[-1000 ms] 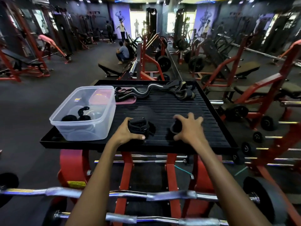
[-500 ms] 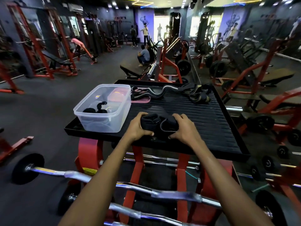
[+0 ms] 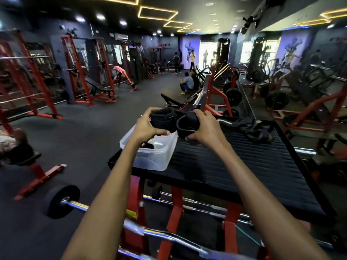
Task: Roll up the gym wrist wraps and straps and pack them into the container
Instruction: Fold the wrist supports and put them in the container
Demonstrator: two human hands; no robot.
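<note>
My left hand grips a rolled black wrist wrap, held in the air over the clear plastic container. My right hand grips a second rolled black wrap right beside it, above the container's right rim. The two rolls touch each other. A dark rolled item lies inside the container, partly hidden by my left wrist. The container stands at the left of a black ribbed platform. A pile of loose black straps lies at the platform's far side.
The platform sits on a red frame, with chrome barbells racked below it. Red machines and benches surround it. Several people are at the far end of the gym floor.
Both hands lifted the two rolled wraps off the platform and carried them up and left, over the container. The camera has tilted upward and swung left.
</note>
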